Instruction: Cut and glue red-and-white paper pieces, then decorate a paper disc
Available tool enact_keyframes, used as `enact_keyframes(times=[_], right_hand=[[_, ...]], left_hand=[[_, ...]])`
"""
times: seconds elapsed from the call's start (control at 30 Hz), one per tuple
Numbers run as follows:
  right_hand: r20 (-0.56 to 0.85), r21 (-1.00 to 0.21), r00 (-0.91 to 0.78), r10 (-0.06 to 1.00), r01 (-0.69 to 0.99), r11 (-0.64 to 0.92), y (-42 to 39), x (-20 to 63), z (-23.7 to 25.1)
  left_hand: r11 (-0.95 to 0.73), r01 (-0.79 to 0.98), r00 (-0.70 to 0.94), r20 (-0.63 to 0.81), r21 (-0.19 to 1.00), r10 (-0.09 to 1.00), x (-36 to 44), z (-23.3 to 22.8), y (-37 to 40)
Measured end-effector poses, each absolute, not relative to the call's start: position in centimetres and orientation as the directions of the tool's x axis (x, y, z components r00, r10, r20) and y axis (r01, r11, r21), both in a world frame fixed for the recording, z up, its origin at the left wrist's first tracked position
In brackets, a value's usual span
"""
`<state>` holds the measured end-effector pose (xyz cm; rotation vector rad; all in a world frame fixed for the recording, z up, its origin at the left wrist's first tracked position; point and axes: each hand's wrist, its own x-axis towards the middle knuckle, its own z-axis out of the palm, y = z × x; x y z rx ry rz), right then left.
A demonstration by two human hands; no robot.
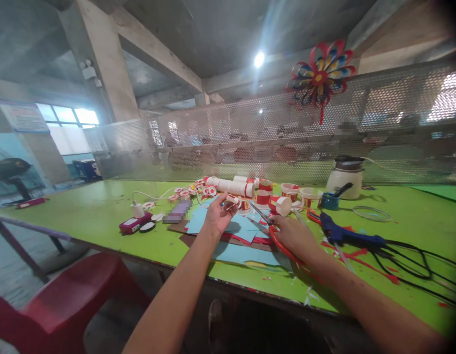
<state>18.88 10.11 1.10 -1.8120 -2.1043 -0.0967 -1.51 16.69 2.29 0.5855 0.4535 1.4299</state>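
My left hand [218, 216] is closed on a small red-and-white paper cup piece [233, 199], held above a stack of light blue paper sheets [201, 221]. In my right hand [292, 233] are scissors with orange-red handles [281, 241]. Their metal blades [261, 214] point up and left toward the cup piece, apart from it, and look slightly spread. Just beyond my right hand lies a tipped white-and-red paper cup [281, 205]. Behind it stand more cut paper cups, among them a red-and-white one [263, 196].
A blue glue gun [349, 233] with a black cable lies at the right. Farther back are a white jar [345, 179] and a blue pot [330, 201]. Stacked paper cups [229, 187] lie at the back; a purple power strip [135, 223] sits left. A red chair [80, 290] stands beside the table.
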Motion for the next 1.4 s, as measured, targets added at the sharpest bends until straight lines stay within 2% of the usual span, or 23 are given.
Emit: enact_keyframes(times=[0.23, 0.37, 0.53, 0.73, 1.0, 1.17, 1.3, 1.4], right_hand=[[0.246, -0.152, -0.131, 0.96, 0.973, 0.171, 10.2, 19.3, 0.8], [0.191, -0.131, -0.145, 0.971, 0.976, 0.171, 10.4, 19.4, 0.7], [0.177, -0.075, -0.197, 0.964, 0.974, 0.213, 10.0, 19.6, 1.0], [0.185, -0.031, -0.224, 0.957, 0.972, 0.234, 9.6, 19.9, 1.2], [0.194, -0.026, -0.224, 0.955, 0.972, 0.234, 9.7, 19.8, 1.2], [0.187, -0.042, -0.244, 0.952, 0.966, 0.256, 9.6, 19.8, 1.4], [0.177, -0.058, -0.253, 0.951, 0.962, 0.267, 9.7, 19.9, 1.6], [0.167, -0.067, -0.266, 0.949, 0.958, 0.28, 9.8, 19.9, 1.6]], left_hand=[[0.028, -0.788, 0.057, 0.028, 0.615, 0.998, -1.5, 2.3, 16.8], [0.052, -0.772, 0.104, 0.045, 0.633, 0.994, -1.6, 2.4, 16.4], [0.052, -0.773, 0.19, 0.152, 0.632, 0.97, -1.3, 2.7, 15.9], [0.033, -0.717, 0.289, 0.253, 0.696, 0.923, -1.0, 2.4, 15.5], [-0.061, -0.608, 0.259, 0.27, 0.792, 0.927, -0.5, 2.2, 15.3], [-0.35, -0.286, 0.086, 0.388, 0.892, 0.918, 0.7, 1.5, 15.3], [-0.542, -0.029, 0.04, 0.542, 0.84, 0.839, 1.1, 0.9, 15.3], [-0.583, 0.025, 0.057, 0.581, 0.812, 0.812, 1.0, 0.8, 15.3]])
